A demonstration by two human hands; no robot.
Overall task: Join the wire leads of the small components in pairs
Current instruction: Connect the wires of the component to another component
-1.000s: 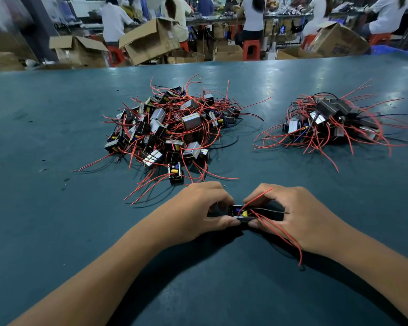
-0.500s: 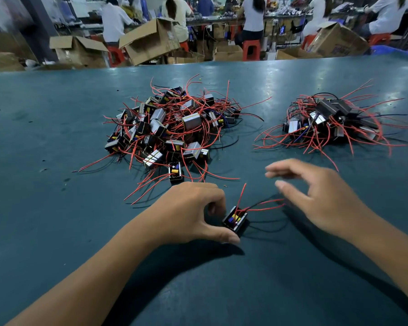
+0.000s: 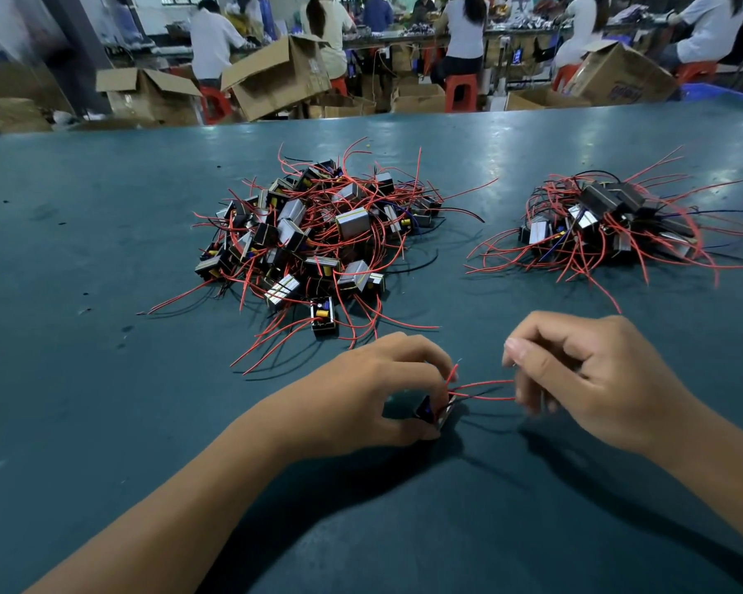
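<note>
Hands working one small component's wire leads

The left hand (image 3: 374, 388) pinches a small black component (image 3: 430, 411) on the green table (image 3: 104, 379); the right hand (image 3: 593, 379), fingers curled, pinches its red leads (image 3: 483, 390). Beyond lie a large component pile (image 3: 314, 237) and a smaller pile (image 3: 605, 225) to the right.

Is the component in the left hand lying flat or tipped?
Tipped: the left hand holds the component tilted on the table.
</note>
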